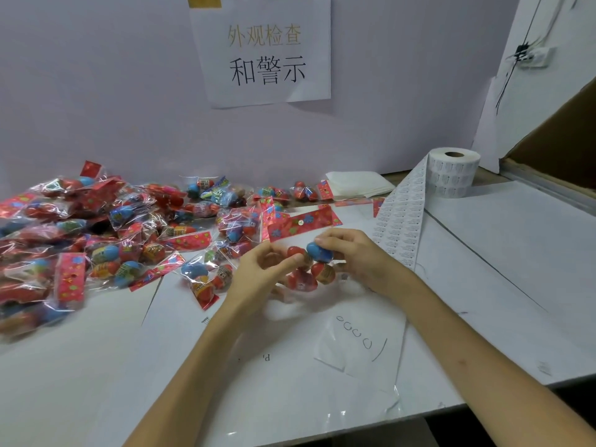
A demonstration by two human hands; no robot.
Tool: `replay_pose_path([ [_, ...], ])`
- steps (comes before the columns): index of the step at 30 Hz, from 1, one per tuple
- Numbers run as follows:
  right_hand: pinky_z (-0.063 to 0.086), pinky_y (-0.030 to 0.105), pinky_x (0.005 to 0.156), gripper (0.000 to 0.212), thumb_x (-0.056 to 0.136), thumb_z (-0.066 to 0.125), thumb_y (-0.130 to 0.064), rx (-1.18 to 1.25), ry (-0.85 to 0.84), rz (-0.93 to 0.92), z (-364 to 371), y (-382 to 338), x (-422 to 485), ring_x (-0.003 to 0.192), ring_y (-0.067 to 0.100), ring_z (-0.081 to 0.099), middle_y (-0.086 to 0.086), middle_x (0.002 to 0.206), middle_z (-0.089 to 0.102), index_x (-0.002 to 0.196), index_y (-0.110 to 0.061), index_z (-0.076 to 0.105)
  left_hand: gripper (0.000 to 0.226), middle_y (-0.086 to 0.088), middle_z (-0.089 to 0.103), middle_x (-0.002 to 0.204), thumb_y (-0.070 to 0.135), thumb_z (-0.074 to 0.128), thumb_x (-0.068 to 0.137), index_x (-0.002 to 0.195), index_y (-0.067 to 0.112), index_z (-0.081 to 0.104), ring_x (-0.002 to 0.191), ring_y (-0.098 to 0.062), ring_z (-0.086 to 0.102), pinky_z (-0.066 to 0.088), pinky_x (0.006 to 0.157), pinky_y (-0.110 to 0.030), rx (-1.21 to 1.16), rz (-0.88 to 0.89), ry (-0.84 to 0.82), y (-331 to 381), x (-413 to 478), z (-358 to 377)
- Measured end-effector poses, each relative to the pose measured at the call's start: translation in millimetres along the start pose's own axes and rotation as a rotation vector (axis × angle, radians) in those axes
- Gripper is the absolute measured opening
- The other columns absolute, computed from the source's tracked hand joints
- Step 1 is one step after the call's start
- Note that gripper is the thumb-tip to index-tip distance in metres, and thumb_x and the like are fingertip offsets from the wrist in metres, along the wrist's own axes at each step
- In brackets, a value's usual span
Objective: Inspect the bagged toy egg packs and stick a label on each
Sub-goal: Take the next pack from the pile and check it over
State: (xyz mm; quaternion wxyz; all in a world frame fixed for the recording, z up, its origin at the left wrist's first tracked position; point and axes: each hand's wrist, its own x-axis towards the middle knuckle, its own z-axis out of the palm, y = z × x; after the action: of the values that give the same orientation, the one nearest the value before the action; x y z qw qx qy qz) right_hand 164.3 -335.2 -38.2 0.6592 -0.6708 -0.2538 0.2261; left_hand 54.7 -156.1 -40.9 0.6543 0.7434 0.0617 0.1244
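I hold one bagged toy egg pack (306,269) in both hands above the middle of the white table (96,366). It is a clear bag with red and blue eggs and a red flowered header card standing up at its top. My left hand (258,275) grips its left side with curled fingers. My right hand (354,253) pinches the blue egg on its right side. A roll of white labels (453,172) stands at the back right, and its label strip (400,221) trails forward past my right hand.
A big pile of bagged egg packs (96,233) covers the table's left and back. A folded white cloth (358,183) lies near the wall. A paper sign (264,50) hangs on the wall. A cardboard box (558,140) stands at the right.
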Motion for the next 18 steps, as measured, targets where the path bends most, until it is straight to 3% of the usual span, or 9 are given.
replay_pose_path([
  [3,0.051,0.024,0.056,0.018,0.093,0.071,-0.024,0.019,0.034,-0.007,2.0,-2.1,-1.4,0.069,0.011,0.062,-0.001,0.075,0.064,0.075,-0.02,0.068,0.045,0.0,0.079,0.094,0.048,0.077,0.076,0.109,0.018,0.07,0.075,-0.024,0.075,0.058,0.051,-0.03,-0.051,-0.049,-0.047,2.9,-2.2,2.8],
  [8,0.052,0.022,0.05,0.023,0.093,0.073,-0.025,-0.037,0.025,0.007,4.0,-0.6,-3.2,0.068,0.009,0.068,-0.004,0.076,0.072,0.071,-0.023,0.076,0.01,-0.004,0.08,0.093,0.025,0.072,0.094,0.098,0.022,0.08,0.084,-0.022,0.078,0.06,0.063,-0.026,-0.061,-0.09,-0.013,1.1,0.9,0.6],
  [13,0.053,0.022,0.049,0.018,0.093,0.073,-0.025,-0.103,-0.003,0.002,6.3,-1.5,-5.9,0.068,0.009,0.068,-0.004,0.076,0.072,0.082,-0.011,0.071,0.021,-0.009,0.079,0.089,0.012,0.071,0.092,0.079,0.021,0.084,0.08,-0.022,0.077,0.059,0.062,-0.025,-0.109,-0.146,0.021,0.7,4.1,-0.1],
  [18,0.057,0.033,0.052,0.024,0.093,0.071,-0.036,-0.077,-0.037,0.016,9.8,-3.6,-8.7,0.082,0.016,0.07,0.003,0.09,0.071,0.096,-0.013,0.074,0.018,-0.011,0.079,0.091,0.008,0.071,0.092,0.082,0.015,0.083,0.081,-0.026,0.078,0.06,0.058,-0.032,-0.187,-0.158,0.061,1.0,6.2,-3.1],
])
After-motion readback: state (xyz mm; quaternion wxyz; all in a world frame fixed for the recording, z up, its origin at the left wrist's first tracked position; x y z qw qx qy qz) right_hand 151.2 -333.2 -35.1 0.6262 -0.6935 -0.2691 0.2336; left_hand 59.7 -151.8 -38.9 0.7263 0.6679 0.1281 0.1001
